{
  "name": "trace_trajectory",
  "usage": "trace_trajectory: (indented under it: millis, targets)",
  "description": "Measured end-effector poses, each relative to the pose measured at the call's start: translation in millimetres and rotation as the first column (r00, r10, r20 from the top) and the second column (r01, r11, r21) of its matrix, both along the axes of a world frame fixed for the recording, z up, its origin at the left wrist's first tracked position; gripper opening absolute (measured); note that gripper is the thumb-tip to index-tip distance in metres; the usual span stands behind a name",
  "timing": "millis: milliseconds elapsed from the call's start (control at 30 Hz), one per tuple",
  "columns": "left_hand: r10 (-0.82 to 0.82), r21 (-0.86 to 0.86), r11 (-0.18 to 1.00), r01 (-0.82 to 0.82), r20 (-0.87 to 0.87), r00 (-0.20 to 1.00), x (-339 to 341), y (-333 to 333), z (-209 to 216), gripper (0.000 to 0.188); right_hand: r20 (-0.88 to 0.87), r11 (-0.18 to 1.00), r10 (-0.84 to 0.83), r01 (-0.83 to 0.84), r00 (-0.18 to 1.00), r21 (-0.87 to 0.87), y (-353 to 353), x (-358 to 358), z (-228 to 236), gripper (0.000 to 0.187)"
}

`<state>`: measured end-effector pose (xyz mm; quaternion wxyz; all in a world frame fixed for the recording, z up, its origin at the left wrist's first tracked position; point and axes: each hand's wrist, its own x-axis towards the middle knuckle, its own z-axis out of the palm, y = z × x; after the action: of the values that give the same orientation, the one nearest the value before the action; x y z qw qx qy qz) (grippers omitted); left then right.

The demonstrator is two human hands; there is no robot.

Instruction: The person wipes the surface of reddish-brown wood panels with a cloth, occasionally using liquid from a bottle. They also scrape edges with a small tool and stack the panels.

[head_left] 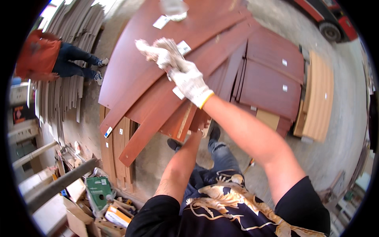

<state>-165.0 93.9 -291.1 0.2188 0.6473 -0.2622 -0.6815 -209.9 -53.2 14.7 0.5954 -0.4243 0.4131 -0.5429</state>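
Gripping a crumpled whitish cloth (158, 49) in the right hand (184, 73), gloved, bunched past the fingers over a wide reddish-brown panel (128, 61). Also seeing a long narrow board (130, 102) slanting under those fingers. Can't really tell the finger state on the left hand (203, 125), well below, mostly shadowed.

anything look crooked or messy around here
Yes: two long boards lie askew across the large panel, fanned at different angles with their near ends jutting out. At lower left, boxes are jumbled, unlike the neater stacked panels at right.
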Motion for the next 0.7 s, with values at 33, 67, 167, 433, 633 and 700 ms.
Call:
trace_trajectory:
  millis: [33, 67, 167, 433, 633, 700]
  targets:
    - [0.041, 0.014, 0.999, -0.041, -0.005, 0.999, -3.3, -1.7, 0.1, 0.023, 0.082, 0.995, 0.007, -0.015, 0.997, 0.094, 2.4, -2.4, 3.3, 0.030]
    - [0.082, 0.032, 0.996, -0.081, -0.014, 0.997, -8.9, -2.4, 1.9, 0.023, 0.053, 0.994, 0.020, -0.026, 0.998, 0.110, 0.2, -8.1, 4.2, 0.031]
    - [0.206, 0.086, 0.976, -0.201, -0.043, 0.978, -19.3, 6.4, 6.6, 0.021, 0.218, 0.989, 0.048, -0.076, 0.975, 0.123, -6.7, -12.1, -2.7, 0.031]
    - [0.345, 0.118, 0.934, -0.338, -0.043, 0.938, 2.3, 30.0, 10.2, 0.016, 0.674, 0.958, 0.027, -0.211, 0.738, 0.192, -30.5, -70.9, 33.7, 0.044]
    - [-0.358, -0.293, 0.758, 0.583, 0.561, 0.746, 40.6, 110.9, 133.6, 0.037, 0.719, 0.987, 0.143, -0.149, 0.681, -0.056, 41.1, -157.9, 73.3, 0.086]
    - [-0.534, -0.237, 0.595, 0.768, 0.599, 0.597, 50.2, 118.7, 236.3, 0.022, 0.662, 0.990, 0.056, -0.127, 0.747, 0.059, 55.8, -170.9, 55.6, 0.090]
